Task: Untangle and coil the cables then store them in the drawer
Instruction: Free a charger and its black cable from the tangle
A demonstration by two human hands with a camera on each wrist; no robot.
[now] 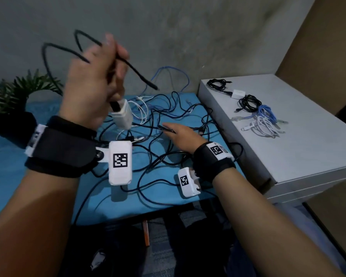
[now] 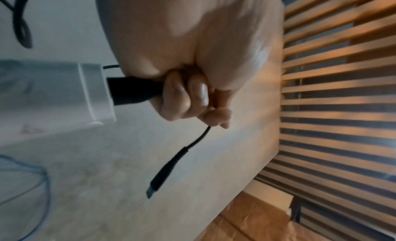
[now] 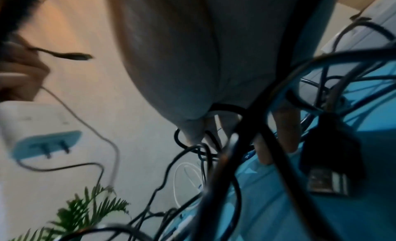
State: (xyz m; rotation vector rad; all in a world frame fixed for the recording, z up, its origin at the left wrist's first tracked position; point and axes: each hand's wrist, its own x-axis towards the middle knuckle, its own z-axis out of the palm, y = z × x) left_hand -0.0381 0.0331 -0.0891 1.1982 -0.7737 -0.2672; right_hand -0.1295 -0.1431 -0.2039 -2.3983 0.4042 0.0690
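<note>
Left hand [image 1: 92, 80] at upper left of the frame grips a thin black cable [image 1: 136, 71] and its white plastic charger block [image 1: 122, 114]; right hand [image 1: 183, 134] lies flat, fingers straight, on the tangled cable pile [image 1: 168, 120] mid-frame. Cable looks light and floppy, so I'd grab near the plug

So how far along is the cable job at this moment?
Done: four coiled bundles lie on the drawer unit, none stored yet. In hand: left hand grips a black cable plugged into a white adapter. Right hand rests on the remaining tangle.
</note>
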